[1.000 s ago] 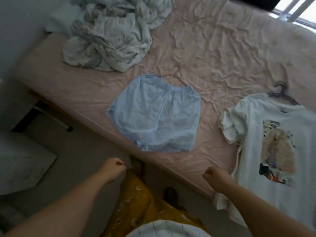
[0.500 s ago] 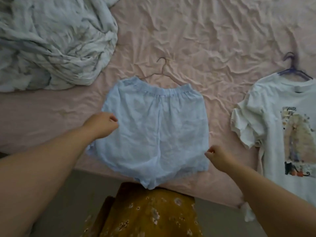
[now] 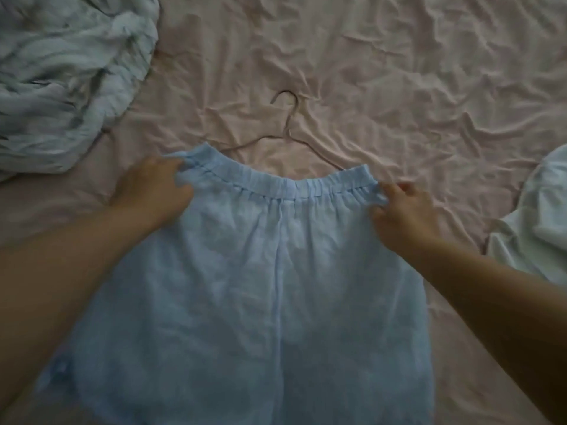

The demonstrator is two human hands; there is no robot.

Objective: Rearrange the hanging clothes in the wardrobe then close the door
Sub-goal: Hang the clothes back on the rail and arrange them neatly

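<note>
The light blue shorts (image 3: pixel 276 271) lie flat on my bed (image 3: pixel 399 87). My left hand (image 3: pixel 153 191) and right hand (image 3: pixel 402 213) each pinch a waistband corner. A wire hanger (image 3: pixel 291 124) lies just beyond; crumpled blanket (image 3: pixel 61 72) left, white shirt (image 3: pixel 540 216) right.
</note>
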